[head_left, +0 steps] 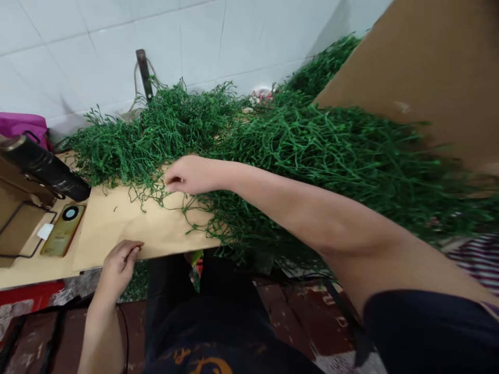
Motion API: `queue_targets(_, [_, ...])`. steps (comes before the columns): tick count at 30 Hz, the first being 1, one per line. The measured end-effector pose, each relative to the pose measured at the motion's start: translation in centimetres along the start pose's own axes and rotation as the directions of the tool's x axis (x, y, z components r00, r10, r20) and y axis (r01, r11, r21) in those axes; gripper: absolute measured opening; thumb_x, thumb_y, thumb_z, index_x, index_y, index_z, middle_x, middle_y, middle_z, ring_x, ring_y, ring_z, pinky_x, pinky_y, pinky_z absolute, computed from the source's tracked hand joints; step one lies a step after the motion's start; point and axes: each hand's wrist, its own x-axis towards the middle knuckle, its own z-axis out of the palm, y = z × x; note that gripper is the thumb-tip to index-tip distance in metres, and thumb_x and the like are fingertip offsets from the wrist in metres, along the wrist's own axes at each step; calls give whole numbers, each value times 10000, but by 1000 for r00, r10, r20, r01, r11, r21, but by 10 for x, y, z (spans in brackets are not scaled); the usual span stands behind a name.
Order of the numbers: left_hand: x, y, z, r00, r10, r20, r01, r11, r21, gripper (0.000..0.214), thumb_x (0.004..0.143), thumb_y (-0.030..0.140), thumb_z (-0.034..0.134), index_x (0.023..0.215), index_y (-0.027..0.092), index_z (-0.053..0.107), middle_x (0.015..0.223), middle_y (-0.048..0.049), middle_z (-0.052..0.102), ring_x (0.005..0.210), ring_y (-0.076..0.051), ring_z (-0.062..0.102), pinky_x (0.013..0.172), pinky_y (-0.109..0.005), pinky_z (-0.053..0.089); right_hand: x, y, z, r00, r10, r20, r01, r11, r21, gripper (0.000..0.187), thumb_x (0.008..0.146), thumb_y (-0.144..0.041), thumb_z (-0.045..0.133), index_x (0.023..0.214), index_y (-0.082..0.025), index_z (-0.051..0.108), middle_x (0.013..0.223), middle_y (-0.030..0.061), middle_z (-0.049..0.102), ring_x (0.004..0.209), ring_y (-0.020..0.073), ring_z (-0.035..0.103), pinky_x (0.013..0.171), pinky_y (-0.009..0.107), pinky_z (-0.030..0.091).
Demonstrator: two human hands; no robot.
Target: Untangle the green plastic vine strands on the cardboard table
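My right hand (191,175) reaches across the table to the edge of a heap of thin green artificial plant stems (167,122). Its fingers are pinched together, with stems around and under the fingertips; they appear to grip some of them. A larger heap of the same green stems (304,140) lies to the right, partly beneath my right forearm. My left hand (120,262) rests at the front edge of the tan board (113,221), thumb and fingers curled together. Whatever may be in that pinch is too small to name. Several loose stems trail over the board between the hands.
A black flask (47,166) leans at the left, near a phone (64,228) and a wire frame (29,254). A large cardboard sheet (421,78) stands at the right. Behind are a tiled wall (195,41) and a dark metal bracket (144,75).
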Motion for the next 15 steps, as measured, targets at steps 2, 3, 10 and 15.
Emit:
queue_targets(2, [2,-2,3,1000,1,-19,-2,1000,-16,293,896,358,452,898,180,685,888,-88,708,847,-182,667,783,-297,531,52,4,4,992,23,-127,-24,1000,-10,213,854,-243,549,671,-135,554,739,49,593,711,122,520,744,294,391])
queue_targets(3, [4,-3,5,1000,0,-30,-1,999,-33,283,895,353,457,893,182,682,889,-87,707,853,-182,665,787,-298,530,78,6,7,983,54,-175,-53,999,15,244,849,-270,564,647,-144,509,708,39,561,718,126,520,743,295,395])
queue_targets(10, [17,-17,23,988,-83,-128,71,993,-97,275,909,330,450,927,169,672,883,-81,697,847,-175,659,786,-303,523,202,16,48,784,414,-463,-340,910,238,710,579,-419,792,640,-245,106,684,-87,138,711,40,372,738,200,365])
queue_targets(15, [13,-18,19,995,-40,-88,29,992,-123,271,910,329,458,906,175,681,859,-78,703,834,-170,661,776,-302,527,205,32,60,789,410,-458,-341,912,228,496,758,-193,668,633,-219,189,669,-69,159,636,38,306,690,198,362])
